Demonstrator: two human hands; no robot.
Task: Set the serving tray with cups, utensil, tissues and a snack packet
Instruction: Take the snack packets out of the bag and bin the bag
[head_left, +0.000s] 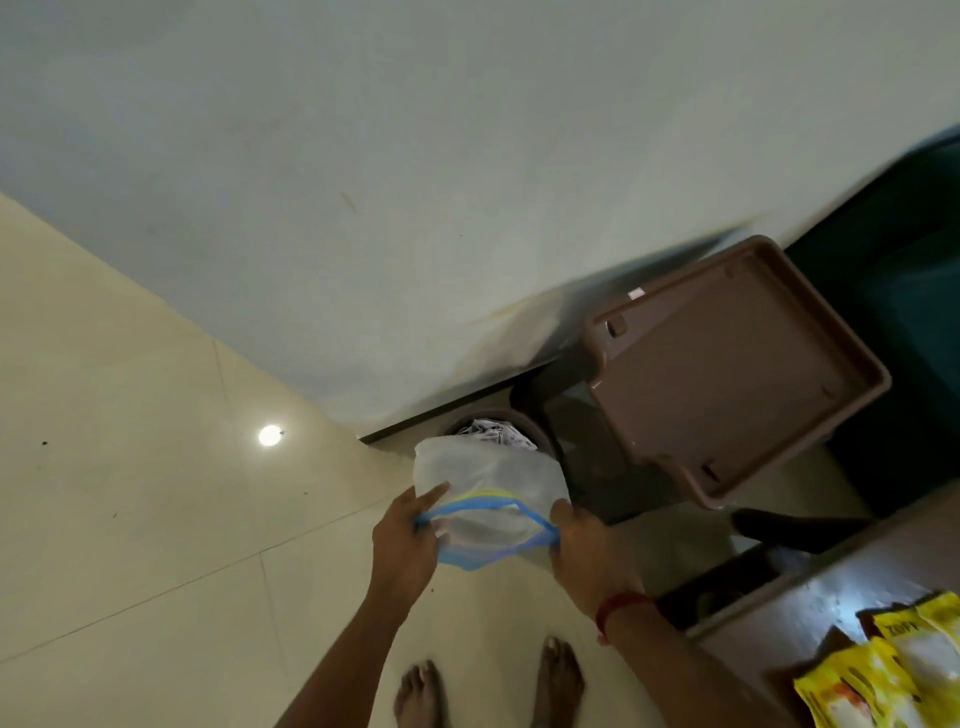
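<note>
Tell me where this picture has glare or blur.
Head view: a round bright glare spot on the floor tiles, left of the plastic bag; motion blur smears the wall edge above the brown tray; the counter beside the yellow packets shows sheen.

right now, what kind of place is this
Probably a room in a home, perhaps near a kitchen: cream floor tiles under bare feet, a plain painted wall, and yellow snack packets lying on a brown counter.

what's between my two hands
A translucent blue-edged plastic bag, held at its sides by the left hand and right hand; the head view shows it.
</note>
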